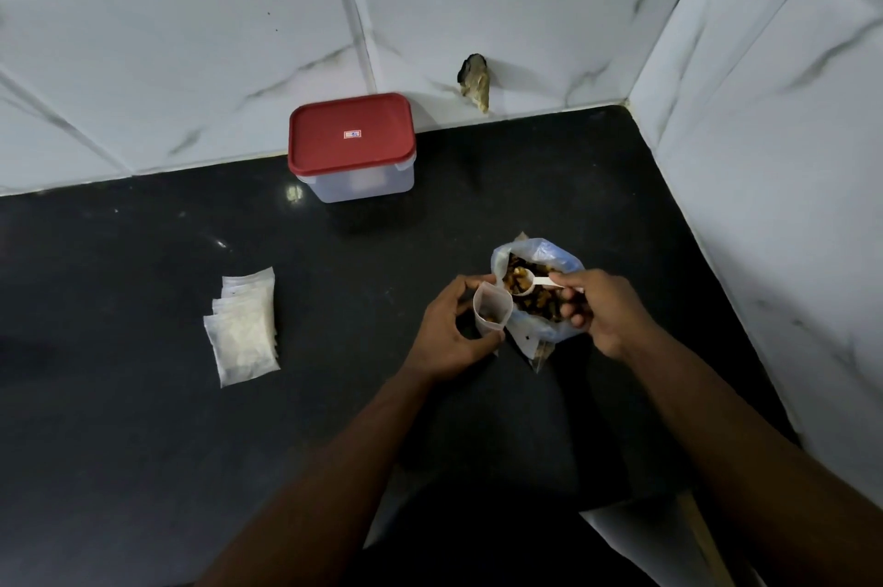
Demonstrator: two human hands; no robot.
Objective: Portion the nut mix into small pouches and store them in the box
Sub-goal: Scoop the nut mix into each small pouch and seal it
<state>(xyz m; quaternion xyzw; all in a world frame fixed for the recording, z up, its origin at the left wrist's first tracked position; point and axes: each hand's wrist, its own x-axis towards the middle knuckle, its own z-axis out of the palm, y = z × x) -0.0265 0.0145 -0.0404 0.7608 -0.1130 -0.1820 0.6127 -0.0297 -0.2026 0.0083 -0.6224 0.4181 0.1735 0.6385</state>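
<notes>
Your left hand (pixel 451 333) grips open pouch (pixel 492 314), upright, just beside bag (pixel 556 257). Your right hand (pixel 597 309) pinches scoop (pixel 535 284) handle, loaded bowl at pouch mouth. Hold mouth round, tip 1 scoop slowly over bag so spills fall back. Box (pixel 363 187) by wall, lid on, well apart.

One head cam, wide-angle, faces fwd & down, close over counter (pixel 143 443), tiled wall (pixel 191 36) beyond
</notes>
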